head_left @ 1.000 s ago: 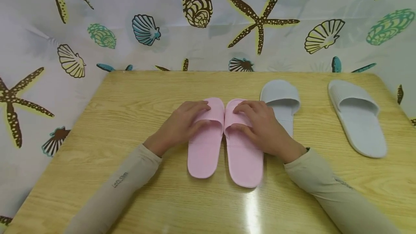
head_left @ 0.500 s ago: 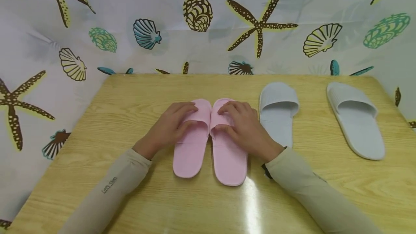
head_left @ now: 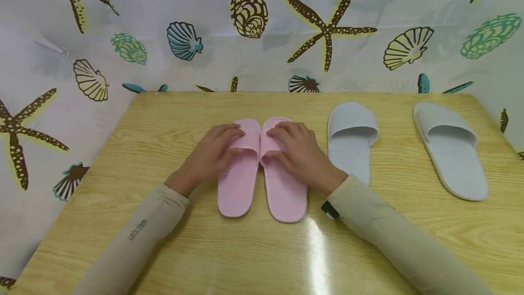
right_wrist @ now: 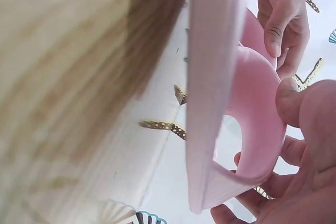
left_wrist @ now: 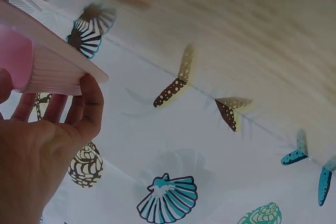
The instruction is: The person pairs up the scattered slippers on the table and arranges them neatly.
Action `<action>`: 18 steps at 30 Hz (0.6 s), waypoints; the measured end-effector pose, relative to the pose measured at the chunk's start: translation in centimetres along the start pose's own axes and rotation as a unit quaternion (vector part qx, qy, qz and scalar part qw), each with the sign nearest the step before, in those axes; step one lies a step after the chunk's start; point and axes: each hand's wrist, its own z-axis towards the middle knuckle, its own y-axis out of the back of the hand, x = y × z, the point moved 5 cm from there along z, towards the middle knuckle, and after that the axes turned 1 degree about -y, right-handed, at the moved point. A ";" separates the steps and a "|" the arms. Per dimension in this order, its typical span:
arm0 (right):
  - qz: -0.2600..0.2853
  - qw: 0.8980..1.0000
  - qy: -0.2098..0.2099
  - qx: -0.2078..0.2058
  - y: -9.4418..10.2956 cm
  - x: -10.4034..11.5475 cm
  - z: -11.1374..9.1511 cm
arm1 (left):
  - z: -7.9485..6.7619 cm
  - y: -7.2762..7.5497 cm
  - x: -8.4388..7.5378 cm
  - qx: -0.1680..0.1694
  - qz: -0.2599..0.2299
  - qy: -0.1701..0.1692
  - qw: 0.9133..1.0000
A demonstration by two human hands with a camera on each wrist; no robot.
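Two pink slippers sit side by side at mid-table in the head view, toes pointing away and inner edges meeting at the straps. My left hand (head_left: pixel 206 154) grips the left pink slipper (head_left: pixel 236 195) by its ribbed strap, thumb at the strap's opening and fingers over the toe end. The right pink slipper (head_left: pixel 286 199) is held the same way by my right hand (head_left: pixel 304 154). In the right wrist view, that hand's thumb (right_wrist: pixel 289 103) presses the strap's rim while the fingers curl round its front. The left wrist view shows fingers under the strap's ribbed face (left_wrist: pixel 58 74).
One pale grey slipper (head_left: pixel 350 163) lies just right of my right hand, its heel partly hidden by my forearm. Another grey slipper (head_left: pixel 456 158) is angled near the wooden table's (head_left: pixel 163 240) right edge. A curtain (head_left: pixel 229 53) printed with shells and starfish borders the back and sides.
Both hands have shifted left with the pink slippers, then slightly away from me. More of the nearer grey slipper shows now. The grey pair has stayed in place.
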 end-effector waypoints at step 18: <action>-0.088 0.994 0.053 -0.023 -1.3 0.8 3.1 | 0.3 0.7 2.5 -0.002 0.002 0.021 1.000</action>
